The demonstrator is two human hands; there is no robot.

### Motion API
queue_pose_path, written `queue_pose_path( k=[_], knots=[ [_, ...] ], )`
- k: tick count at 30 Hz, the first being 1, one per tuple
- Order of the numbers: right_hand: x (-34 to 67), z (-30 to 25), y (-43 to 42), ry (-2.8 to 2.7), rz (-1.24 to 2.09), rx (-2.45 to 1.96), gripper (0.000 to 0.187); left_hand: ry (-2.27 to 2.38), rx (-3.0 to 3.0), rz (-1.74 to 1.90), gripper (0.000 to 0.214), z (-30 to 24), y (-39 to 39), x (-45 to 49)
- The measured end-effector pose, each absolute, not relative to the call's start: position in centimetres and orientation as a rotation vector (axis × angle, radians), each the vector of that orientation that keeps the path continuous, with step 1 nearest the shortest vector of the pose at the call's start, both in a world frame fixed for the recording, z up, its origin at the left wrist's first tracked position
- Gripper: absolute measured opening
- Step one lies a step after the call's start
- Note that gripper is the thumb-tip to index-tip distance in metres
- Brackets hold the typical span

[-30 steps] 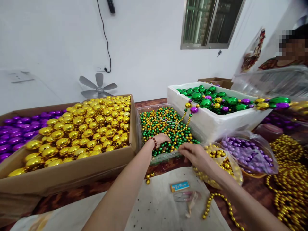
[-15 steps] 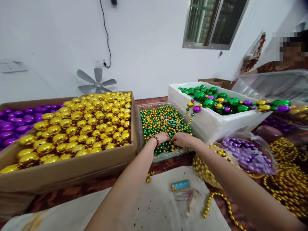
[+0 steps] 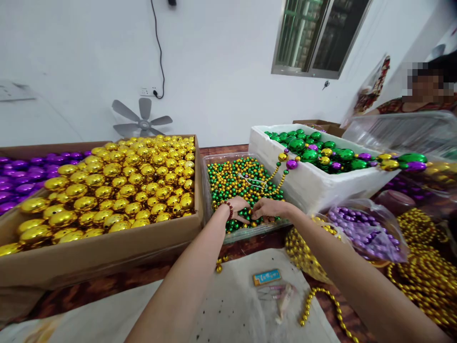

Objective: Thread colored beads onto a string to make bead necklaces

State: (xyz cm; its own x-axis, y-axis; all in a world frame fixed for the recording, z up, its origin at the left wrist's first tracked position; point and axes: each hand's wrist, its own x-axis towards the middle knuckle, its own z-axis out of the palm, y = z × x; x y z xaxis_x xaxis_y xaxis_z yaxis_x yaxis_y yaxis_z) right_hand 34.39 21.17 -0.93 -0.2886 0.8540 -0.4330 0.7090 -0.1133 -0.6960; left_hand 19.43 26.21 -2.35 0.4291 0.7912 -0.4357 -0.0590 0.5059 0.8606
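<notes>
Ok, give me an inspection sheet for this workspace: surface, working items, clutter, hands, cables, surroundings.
Surface: dark red-brown table, partly covered by a pale, specked cloth.
Working items: green and gold beads in a clear tray, between a cardboard box and a white foam box.
Clutter: blue-labelled item on the cloth; gold bead string nearby.
Hands: left and right both at the beads; grasp unclear.
Cables: black cable plugged in at the wall.
Surroundings: fan, window, another person at far right.
</notes>
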Motion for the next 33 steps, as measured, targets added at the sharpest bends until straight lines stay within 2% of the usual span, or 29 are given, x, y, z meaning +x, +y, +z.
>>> queue_pose_path(
  k=[4, 15, 23, 27, 33],
  knots=[
    [35.0, -1.0, 20.8, -1.767, 1.376, -1.640, 0.015, 0.981, 0.880, 0.552, 0.009, -2.1, 26.2, 19.2],
    [34.1, -0.1, 22.1, -1.528, 1.146, -1.458, 0.018, 0.813, 0.750, 0.656, 0.005, -1.1, 26.9, 18.8],
    [35.5, 0.0, 21.7, -1.483, 0.969, -1.397, 0.032, 0.737, 0.626, 0.678, 0.007, -1.4, 27.8, 18.7],
    [36.7, -0.3, 21.2, -1.639, 0.869, -1.524, 0.037, 0.734, 0.561, 0.754, 0.014, -1.7, 28.2, 18.6],
    [35.1, -0.6, 21.6, -2.053, 0.701, -1.970, 0.021, 0.736, 0.486, 0.818, 0.016, -1.8, 28.4, 18.5]
  ],
)
